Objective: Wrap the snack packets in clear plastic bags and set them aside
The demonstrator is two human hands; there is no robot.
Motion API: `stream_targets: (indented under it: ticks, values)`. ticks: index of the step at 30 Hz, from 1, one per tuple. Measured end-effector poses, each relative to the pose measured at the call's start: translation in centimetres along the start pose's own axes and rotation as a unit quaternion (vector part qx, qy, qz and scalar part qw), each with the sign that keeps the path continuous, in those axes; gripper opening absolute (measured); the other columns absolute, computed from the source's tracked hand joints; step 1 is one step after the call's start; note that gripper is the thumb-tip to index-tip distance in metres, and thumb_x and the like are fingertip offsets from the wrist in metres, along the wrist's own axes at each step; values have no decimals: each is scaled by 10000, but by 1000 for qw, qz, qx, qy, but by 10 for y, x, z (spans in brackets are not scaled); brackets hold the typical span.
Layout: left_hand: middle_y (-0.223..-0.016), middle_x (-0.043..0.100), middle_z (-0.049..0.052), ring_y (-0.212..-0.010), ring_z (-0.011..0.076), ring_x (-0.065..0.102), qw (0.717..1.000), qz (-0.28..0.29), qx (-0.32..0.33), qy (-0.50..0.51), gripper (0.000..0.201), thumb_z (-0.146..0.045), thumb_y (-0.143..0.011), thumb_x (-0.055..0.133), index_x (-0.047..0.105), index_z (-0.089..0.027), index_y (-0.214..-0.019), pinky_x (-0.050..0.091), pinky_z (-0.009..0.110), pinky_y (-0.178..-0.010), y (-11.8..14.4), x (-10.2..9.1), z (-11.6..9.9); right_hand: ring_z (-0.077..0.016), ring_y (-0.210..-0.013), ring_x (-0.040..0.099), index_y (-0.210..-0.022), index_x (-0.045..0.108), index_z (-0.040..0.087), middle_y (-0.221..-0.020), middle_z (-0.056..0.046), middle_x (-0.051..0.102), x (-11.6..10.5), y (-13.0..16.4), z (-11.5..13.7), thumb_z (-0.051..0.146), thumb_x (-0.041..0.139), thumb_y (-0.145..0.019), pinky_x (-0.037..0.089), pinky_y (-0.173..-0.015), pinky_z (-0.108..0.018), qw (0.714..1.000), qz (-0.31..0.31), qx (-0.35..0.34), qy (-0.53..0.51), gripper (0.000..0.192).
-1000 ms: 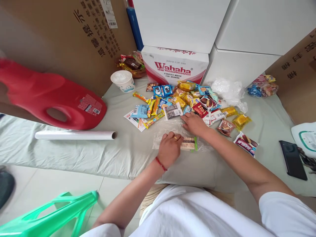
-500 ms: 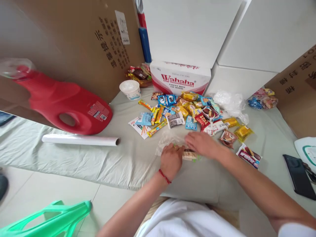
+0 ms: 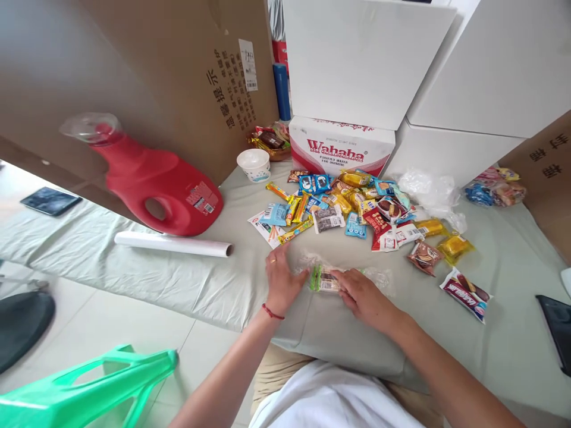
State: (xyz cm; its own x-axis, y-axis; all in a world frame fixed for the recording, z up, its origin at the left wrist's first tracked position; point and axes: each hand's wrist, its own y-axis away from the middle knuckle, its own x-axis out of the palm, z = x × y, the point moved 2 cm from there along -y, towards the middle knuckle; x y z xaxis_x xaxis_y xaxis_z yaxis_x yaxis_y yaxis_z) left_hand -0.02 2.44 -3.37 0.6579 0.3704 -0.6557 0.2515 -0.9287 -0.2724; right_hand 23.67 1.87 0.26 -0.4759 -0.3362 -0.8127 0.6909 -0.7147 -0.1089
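A snack bar packet (image 3: 326, 279) with a barcode and green edging lies flat on the cloth in front of me. Clear crinkled plastic (image 3: 377, 279) shows around it and sticks out at the right end. My right hand (image 3: 363, 295) rests on the packet's right part, its index finger stretched across the top and its thumb apart below. Just left of the packet, my left hand (image 3: 283, 278) is open, with spread fingers and the thumb close to the packet's left end. Whether that thumb touches the plastic, I cannot tell.
Beyond my hands lies a heap of wrapped snacks (image 3: 343, 199), with a white paper cup (image 3: 254, 165) and a Wahaha box (image 3: 341, 148) behind. At left are a red jug (image 3: 173, 190) and a white roll (image 3: 173, 244). A black phone (image 3: 555, 327) lies at right.
My left hand has come off the packet, moved left and spread its fingers. The right hand has shifted down onto the packet, uncovering its green left edge. The view has shifted slightly.
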Motion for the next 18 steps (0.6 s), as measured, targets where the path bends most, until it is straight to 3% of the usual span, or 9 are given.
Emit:
stream_targets:
  ticks: [2,3,5,7,8,10,14,16,18]
  values:
    - [-1420,536,195,-1360,410,453,1000,7,-2,-13,921,-366,-679,826,420,-177,-1485,374,618,-1105,-10,0,7,-237,-943,570,-1454,511,238,-1036,-90,641,1,-1,1,59,480,-957,522,-831,-390,999,23,-13,23,530]
    - [-1387,575,171,-1359,401,464,999,31,6,-7,913,-354,-680,823,431,-193,-1488,368,611,-1116,-15,0,8,-230,-908,558,-1431,552,256,-1003,-81,632,1,-1,1,36,477,-945,515,-799,-375,999,32,-19,32,539]
    - [-1157,698,95,-1207,334,590,993,107,27,29,634,-308,-750,752,591,-220,-1357,433,545,-1069,-23,-1,8,-219,-859,535,-1387,608,286,-950,-65,608,2,1,1,-1,467,-926,496,-751,-349,998,41,-29,44,561]
    - [-917,713,43,-937,242,665,982,166,34,84,282,-263,-834,645,735,-225,-1099,522,431,-923,-28,-5,8,-223,-861,526,-1373,614,293,-946,-63,597,4,4,1,-9,448,-924,489,-742,-349,998,30,-34,44,566]
    - [-859,701,35,-842,209,660,977,176,32,113,201,-253,-860,608,760,-222,-989,538,381,-845,-29,-8,8,-227,-872,527,-1386,592,285,-959,-65,597,5,5,1,-5,436,-929,491,-747,-355,999,17,-29,36,563]
    - [-850,690,38,-788,183,650,973,164,23,160,180,-272,-881,598,770,-222,-895,541,330,-767,-29,-15,11,-230,-887,532,-1437,507,271,-979,-66,597,8,8,1,14,423,-941,501,-761,-366,1000,-18,-5,2,565]
    - [-874,663,49,-816,179,649,962,161,36,215,155,-287,-871,628,768,-222,-856,548,327,-775,-23,-25,17,-237,-902,546,-1575,251,258,-984,-58,593,10,9,1,79,487,-951,522,-834,-407,995,-64,38,-59,690]
    - [-883,641,55,-820,177,643,958,172,42,227,147,-258,-855,628,765,-220,-816,551,333,-776,-20,-30,22,-246,-938,544,-1580,286,281,-1018,-64,599,9,6,3,106,527,-952,513,-870,-430,998,-38,33,-44,695]
    - [-895,629,61,-845,182,640,959,171,41,221,154,-234,-838,621,750,-216,-756,550,337,-789,-18,-37,29,-246,-950,537,-1502,459,311,-1035,-68,591,8,3,6,111,546,-951,502,-861,-426,1000,-1,18,-22,593]
